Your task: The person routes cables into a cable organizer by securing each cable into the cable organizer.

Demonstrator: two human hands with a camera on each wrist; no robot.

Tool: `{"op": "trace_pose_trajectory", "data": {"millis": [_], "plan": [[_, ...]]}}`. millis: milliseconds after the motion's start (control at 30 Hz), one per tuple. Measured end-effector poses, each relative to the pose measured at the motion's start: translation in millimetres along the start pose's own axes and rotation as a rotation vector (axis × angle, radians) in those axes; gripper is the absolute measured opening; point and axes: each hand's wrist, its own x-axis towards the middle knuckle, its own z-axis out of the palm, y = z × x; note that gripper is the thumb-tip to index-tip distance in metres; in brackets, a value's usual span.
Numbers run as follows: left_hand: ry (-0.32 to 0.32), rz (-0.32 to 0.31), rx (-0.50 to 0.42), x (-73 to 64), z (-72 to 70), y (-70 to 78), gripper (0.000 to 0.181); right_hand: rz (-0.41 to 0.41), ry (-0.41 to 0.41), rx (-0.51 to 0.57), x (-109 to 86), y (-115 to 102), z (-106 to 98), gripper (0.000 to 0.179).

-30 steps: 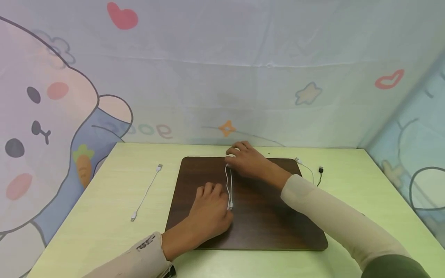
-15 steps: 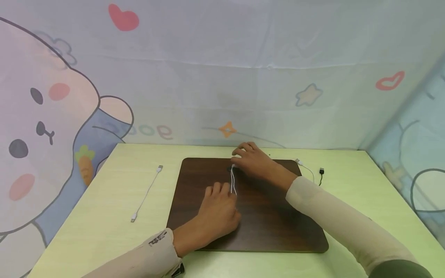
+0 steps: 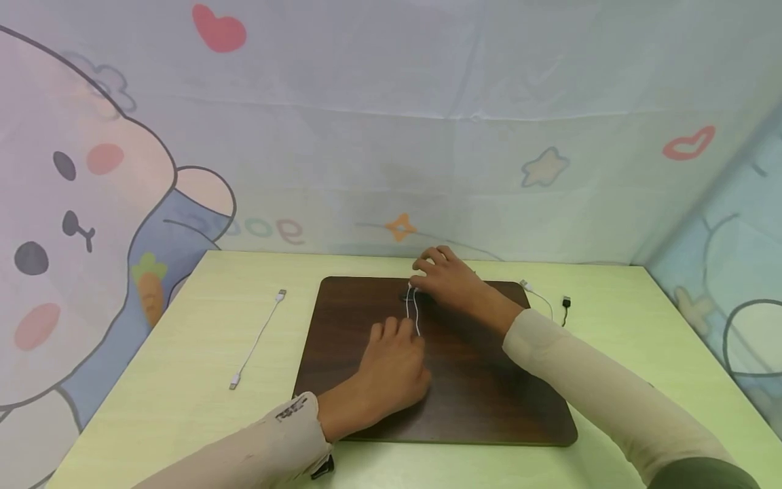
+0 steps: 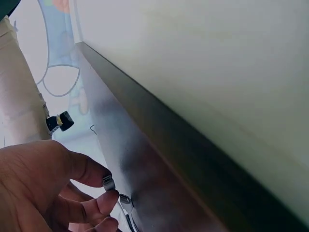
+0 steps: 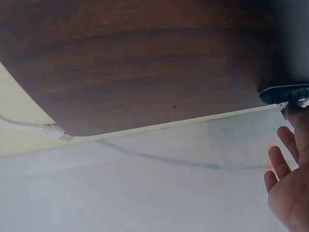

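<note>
On a dark brown board (image 3: 476, 394), two white cable strands (image 3: 417, 316) run between my hands. My left hand (image 3: 394, 370) pinches a small USB-type connector (image 4: 108, 182) between thumb and finger, as the left wrist view shows. Another connector (image 4: 126, 202) hangs just beside the fingertips. At the board's far edge, my right hand (image 3: 449, 278) holds the upper cable ends by the fingertips, its other fingers loosely bent. Touching that spot is a black rounded strip with slots (image 5: 280, 94), like a cable clip. A white plug (image 5: 283, 106) shows beside it; the exact grip is partly cut off.
A short white USB cable (image 3: 259, 339) lies on the pale table (image 3: 183, 353) left of the board. Right of the board lie another white cable (image 3: 540, 295) and a black USB plug (image 3: 566, 302), partly behind the right sleeve. A printed cloth (image 3: 379, 136) stands behind.
Both hands have shifted to the right, the left one also slightly up the board. The strands' upper ends now sit a little apart, and the black strip has come into view beside them.
</note>
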Motion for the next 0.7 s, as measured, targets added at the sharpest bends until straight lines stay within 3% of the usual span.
{"op": "trace_pose_trajectory", "data": {"millis": [400,700], "plan": [[-0.013,0.004,0.026,7.9,2.4,3.6,0.018,0.003,-0.04,-0.074,-0.2,0,0,0.008],[-0.026,0.001,0.035,11.4,0.9,4.1,0.022,0.005,-0.022,-0.105,0.1,0,1,0.01]]}}
